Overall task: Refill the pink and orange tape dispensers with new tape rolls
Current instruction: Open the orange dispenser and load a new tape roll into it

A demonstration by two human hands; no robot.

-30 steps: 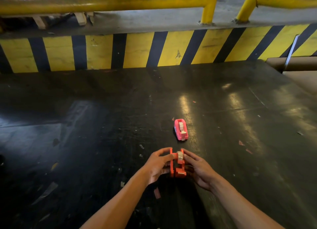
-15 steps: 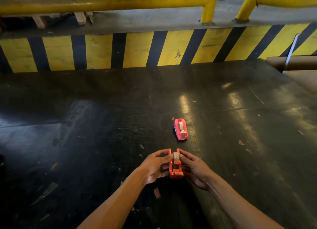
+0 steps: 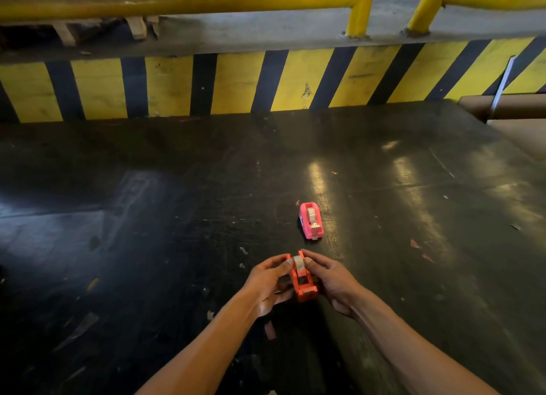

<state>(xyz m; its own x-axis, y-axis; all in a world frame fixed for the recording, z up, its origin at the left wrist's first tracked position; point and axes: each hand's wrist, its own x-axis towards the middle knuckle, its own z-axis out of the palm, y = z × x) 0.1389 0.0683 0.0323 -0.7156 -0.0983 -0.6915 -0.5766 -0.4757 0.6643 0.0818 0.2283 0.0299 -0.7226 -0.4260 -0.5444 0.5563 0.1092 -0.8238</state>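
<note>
Since a second ago the orange dispenser (image 3: 302, 282) has turned a little in the hands, its cutter end now swung toward five o'clock, and the fingers have slid up to its far end; the pink one has not moved.

Head view: the orange dispenser sits at six o'clock on the dark table (image 3: 147, 217), held between both hands. A tape roll (image 3: 299, 265) stands in its far cradle. The left hand (image 3: 267, 282) pinches the roll and the dispenser's side from nine o'clock with thumb and forefinger, the other fingers curled beneath. The right hand (image 3: 331, 279) mirrors it from three o'clock, fingertips pressed together against the roll's other face. Both forearms come in from the lower edge, wrists low, close to the table.

The pink dispenser (image 3: 310, 220) rests alone just past the hands at twelve o'clock, already carrying a roll.

The step in hand looks like seating the roll. To do it well, press evenly from both sides so the hub drops straight into its slots, keep the body steady, and lead the loose end toward the cutter. Whether the hub has clicked home cannot be told.
</note>
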